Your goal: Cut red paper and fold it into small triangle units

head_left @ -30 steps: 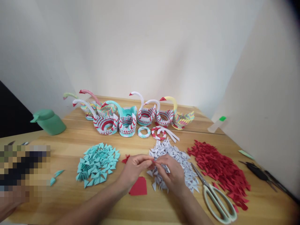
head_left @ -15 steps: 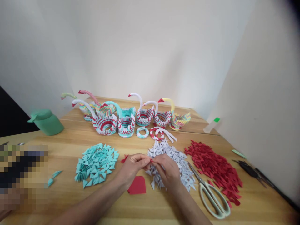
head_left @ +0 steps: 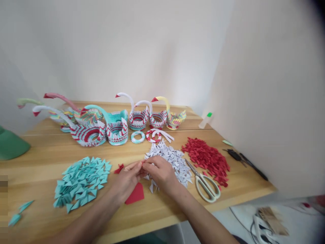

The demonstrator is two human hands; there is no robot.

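My left hand (head_left: pixel 130 176) and my right hand (head_left: pixel 160 169) meet fingertip to fingertip over the near edge of the white paper pile. Both are closed in a pinch on a small red paper piece, mostly hidden by the fingers. Under my left wrist lies a flat stack of red paper (head_left: pixel 135 195), partly covered. Some folded red pieces (head_left: pixel 119 168) rest just beyond my left hand. White folded triangles (head_left: pixel 175 159) spread behind and beside my right hand. Turquoise triangles (head_left: pixel 81 181) are heaped to the left, red triangles (head_left: pixel 207 159) to the right.
White-handled scissors (head_left: pixel 207 186) lie right of my right hand. Several paper swans, such as a turquoise-necked one (head_left: pixel 116 130), stand at the back beside a turquoise-and-white ring (head_left: pixel 137 137). Dark tools (head_left: pixel 236 156) and a glue bottle (head_left: pixel 205 121) are on the right; a green container (head_left: pixel 11 144) is far left.
The view has turned right, so everything on the table sits further left and the floor beyond the table edge shows. Both hands keep their pinch together.
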